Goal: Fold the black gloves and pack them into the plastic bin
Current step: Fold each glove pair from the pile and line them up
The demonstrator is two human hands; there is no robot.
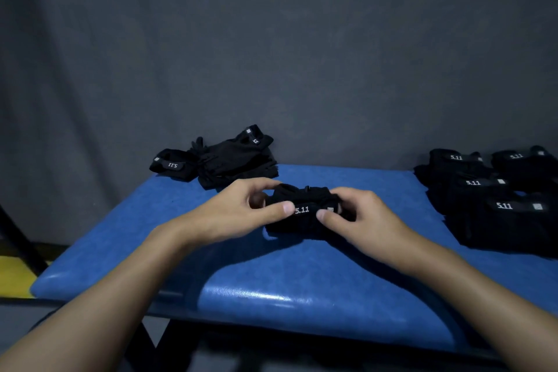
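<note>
A folded black glove bundle [303,214] with a white "5.11" strap lies on the blue table [271,275] at its middle. My left hand [241,208] grips the bundle's left end, thumb on the strap. My right hand [356,214] grips its right end, thumb beside the label. A loose pile of unfolded black gloves [223,160] sits at the table's far left edge. Several folded glove bundles [495,196] lie in rows at the far right. No plastic bin is in view.
A grey cloth backdrop [271,54] hangs right behind the table. The table's glossy front edge [256,299] is near me. A yellow floor strip [15,275] and a dark frame leg [18,244] show at the left.
</note>
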